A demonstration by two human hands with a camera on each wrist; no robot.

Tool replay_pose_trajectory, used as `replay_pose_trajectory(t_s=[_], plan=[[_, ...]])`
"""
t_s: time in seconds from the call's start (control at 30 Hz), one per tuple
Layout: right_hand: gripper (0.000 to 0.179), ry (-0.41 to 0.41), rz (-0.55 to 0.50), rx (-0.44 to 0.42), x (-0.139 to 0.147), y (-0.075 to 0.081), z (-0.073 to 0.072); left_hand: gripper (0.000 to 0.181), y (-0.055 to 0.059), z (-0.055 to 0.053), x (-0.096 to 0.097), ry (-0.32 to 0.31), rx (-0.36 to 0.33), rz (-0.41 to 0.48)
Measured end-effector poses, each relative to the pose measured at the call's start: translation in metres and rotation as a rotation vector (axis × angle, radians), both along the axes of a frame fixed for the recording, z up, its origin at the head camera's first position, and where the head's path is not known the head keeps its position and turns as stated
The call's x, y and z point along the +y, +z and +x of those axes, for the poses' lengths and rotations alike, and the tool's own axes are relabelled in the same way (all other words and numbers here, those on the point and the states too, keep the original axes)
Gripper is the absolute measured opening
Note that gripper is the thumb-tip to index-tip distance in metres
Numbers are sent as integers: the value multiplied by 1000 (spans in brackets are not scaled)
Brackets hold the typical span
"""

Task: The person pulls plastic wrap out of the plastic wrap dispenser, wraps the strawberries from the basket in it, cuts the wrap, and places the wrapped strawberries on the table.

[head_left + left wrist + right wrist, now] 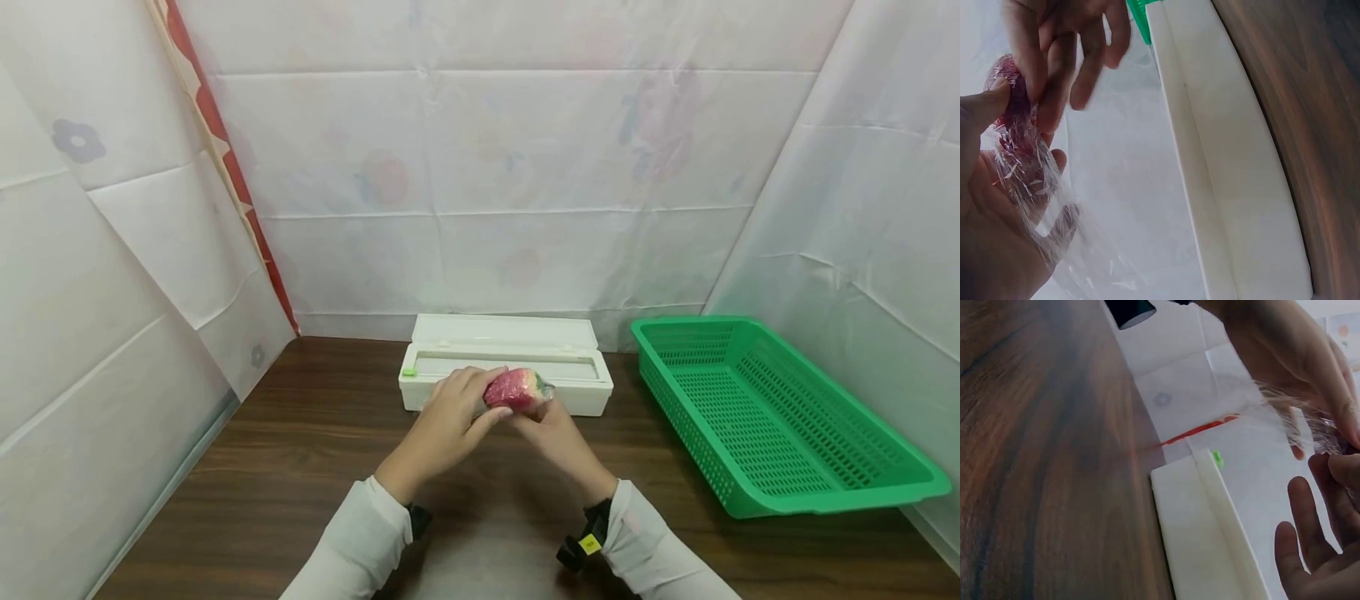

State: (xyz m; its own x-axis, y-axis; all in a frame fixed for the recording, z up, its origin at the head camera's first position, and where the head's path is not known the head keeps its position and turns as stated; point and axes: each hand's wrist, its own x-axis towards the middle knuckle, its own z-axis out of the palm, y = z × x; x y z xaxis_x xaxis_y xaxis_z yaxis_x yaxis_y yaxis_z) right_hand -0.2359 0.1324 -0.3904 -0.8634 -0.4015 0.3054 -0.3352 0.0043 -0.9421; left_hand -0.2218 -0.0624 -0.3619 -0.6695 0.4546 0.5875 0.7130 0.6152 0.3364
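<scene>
Both hands hold a red item in cling film (513, 390) over the front of a white cling film dispenser (588, 402). The item is mostly red, with a cream and green end to the right; its exact kind is unclear under the film. My left hand (448, 421) grips it from the left, thumb below and fingers above in the head view. From the lower right my right hand (558, 442) pinches it between thumb and fingers. A loose, crumpled tail of film (1054, 212) trails past the left palm in the left wrist view. The dispenser's lid (506, 332) is raised.
A green plastic basket (750, 497) stands on the right of the dark wooden table (300, 467). A small green slider (408, 372) sits at the dispenser's left end. White patterned sheets (480, 150) enclose the back and sides.
</scene>
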Motion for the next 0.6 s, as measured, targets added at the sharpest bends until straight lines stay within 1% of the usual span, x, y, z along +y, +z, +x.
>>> replay_pose_trajectory(t_s=[0.1, 0.17, 0.2, 0.27, 0.37, 0.43, 0.6], plan=[[52, 20, 62, 25, 1, -1, -1, 53, -1, 1, -2, -2, -6, -32], [56, 43, 123, 38, 5, 1, -2, 54, 0, 1, -4, 3, -10, -47], [59, 65, 137, 34, 7, 1, -3, 55, 0, 1, -6, 7, -11, -54], [68, 102, 141, -5, 14, 4, -5, 56, 1, 2, -9, 11, -21, -62], [76, 112, 92, -72, 24, 10, -8, 58, 3, 1, -11, 6, -25, -73], [73, 109, 65, -89, 29, 13, -9, 58, 2, 1, -11, -4, -29, -78], [49, 97, 92, -52, 35, 15, -12, 59, 2, -1, -10, -6, -46, -77]])
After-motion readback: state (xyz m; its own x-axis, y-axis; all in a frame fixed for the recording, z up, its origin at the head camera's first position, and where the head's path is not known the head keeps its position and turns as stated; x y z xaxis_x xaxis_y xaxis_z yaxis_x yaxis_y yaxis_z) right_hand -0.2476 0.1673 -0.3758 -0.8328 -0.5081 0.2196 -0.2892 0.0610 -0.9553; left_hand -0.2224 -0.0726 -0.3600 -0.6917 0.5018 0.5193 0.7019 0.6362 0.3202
